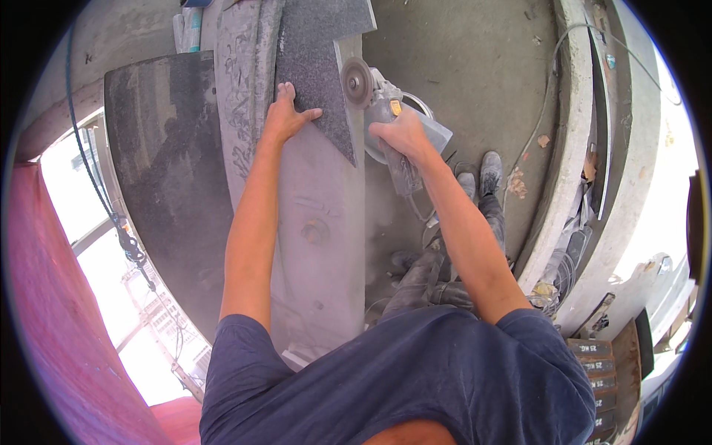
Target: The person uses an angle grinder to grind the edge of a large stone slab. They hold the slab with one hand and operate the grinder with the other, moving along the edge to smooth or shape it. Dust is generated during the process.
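Note:
A speckled dark grey stone slab (315, 37) with a notched, pointed right edge lies on a dusty concrete ledge (326, 222). My left hand (291, 115) rests on the slab's lower part, thumb and fingers spread. My right hand (400, 137) grips the body of an angle grinder (400, 167), which has a yellow switch or tag on it. Its round disc (357, 83) stands beside the slab's cut edge; whether they touch I cannot tell. Behind the grinder is a pale square panel with a round rim, partly hidden.
A large dark slab (156, 170) lies left, beside a hanging rope (130, 245) and pink sheeting (44, 297). Dusty boots (491, 172) and grey-trousered legs stand on the concrete floor (445, 44) below. A cable (556, 52) runs along the right kerb, near stacked metal blocks (593, 371).

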A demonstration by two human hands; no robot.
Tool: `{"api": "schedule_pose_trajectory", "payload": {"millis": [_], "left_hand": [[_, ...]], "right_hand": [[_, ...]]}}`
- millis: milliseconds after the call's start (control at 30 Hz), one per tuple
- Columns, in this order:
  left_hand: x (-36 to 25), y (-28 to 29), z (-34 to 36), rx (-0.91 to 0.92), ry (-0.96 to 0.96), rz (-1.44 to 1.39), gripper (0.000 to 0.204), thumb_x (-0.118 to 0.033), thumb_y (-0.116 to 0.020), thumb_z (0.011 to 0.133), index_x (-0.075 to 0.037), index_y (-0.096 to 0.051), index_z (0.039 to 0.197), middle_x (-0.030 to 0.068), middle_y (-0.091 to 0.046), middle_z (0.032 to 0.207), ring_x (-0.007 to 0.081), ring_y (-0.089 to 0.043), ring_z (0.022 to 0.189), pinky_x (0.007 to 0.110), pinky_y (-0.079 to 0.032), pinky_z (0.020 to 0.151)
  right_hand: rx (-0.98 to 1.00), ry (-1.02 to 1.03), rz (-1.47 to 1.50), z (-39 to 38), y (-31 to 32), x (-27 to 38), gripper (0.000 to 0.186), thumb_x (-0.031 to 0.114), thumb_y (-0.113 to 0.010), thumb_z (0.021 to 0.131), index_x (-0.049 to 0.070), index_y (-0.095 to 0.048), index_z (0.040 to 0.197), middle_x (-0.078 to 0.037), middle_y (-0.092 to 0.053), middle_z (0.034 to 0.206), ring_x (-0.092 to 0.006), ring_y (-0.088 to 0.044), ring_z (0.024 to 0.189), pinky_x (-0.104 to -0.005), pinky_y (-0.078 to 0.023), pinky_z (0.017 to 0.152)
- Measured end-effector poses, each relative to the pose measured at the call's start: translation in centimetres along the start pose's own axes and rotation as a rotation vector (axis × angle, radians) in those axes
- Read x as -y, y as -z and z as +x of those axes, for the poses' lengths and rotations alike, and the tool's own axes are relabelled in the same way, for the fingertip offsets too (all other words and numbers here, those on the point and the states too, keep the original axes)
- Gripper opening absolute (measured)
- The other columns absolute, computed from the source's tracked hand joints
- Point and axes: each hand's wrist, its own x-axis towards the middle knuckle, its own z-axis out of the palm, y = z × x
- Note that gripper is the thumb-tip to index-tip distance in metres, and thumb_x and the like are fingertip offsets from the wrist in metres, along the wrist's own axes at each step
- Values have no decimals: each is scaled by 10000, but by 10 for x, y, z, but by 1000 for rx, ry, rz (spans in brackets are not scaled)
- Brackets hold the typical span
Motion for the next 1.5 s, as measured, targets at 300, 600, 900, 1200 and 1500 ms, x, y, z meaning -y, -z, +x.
{"api": "schedule_pose_trajectory", "payload": {"millis": [300,600,900,1200,1500], "left_hand": [[-4,5,-1,18,4,14,1274,-526,-962,894,80,-299,1797,317,-248,1888,431,-366,1722,469,-346,1405],[-3,2,-5,-6,1,-20,1276,-532,-959,897,59,-291,1808,307,-238,1895,435,-372,1719,470,-351,1402],[-2,1,-3,2,2,-8,1287,-541,-953,902,50,-267,1817,313,-222,1896,456,-393,1702,477,-366,1395],[-2,1,-4,0,4,-14,1295,-538,-959,896,46,-264,1819,307,-215,1900,459,-400,1698,476,-367,1396],[-4,3,-3,5,14,-10,1294,-525,-967,893,57,-268,1813,296,-226,1900,455,-404,1697,474,-368,1397]], "right_hand": [[1,-6,-7,2,4,10,388,247,-877,798,-75,-773,987,-148,-797,880,-243,-777,797,-413,-602,743],[17,18,-3,4,5,15,243,175,-831,831,15,-719,976,-54,-723,816,-160,-694,681,-356,-554,633],[-5,-4,-31,13,5,11,395,248,-887,775,-82,-764,954,-156,-791,874,-238,-775,798,-411,-604,736],[-12,15,20,14,5,16,357,244,-883,776,-68,-751,887,-151,-781,842,-229,-769,769,-403,-600,715],[16,9,18,8,8,31,211,181,-848,810,9,-737,858,-72,-733,770,-161,-694,640,-348,-535,593]]}}
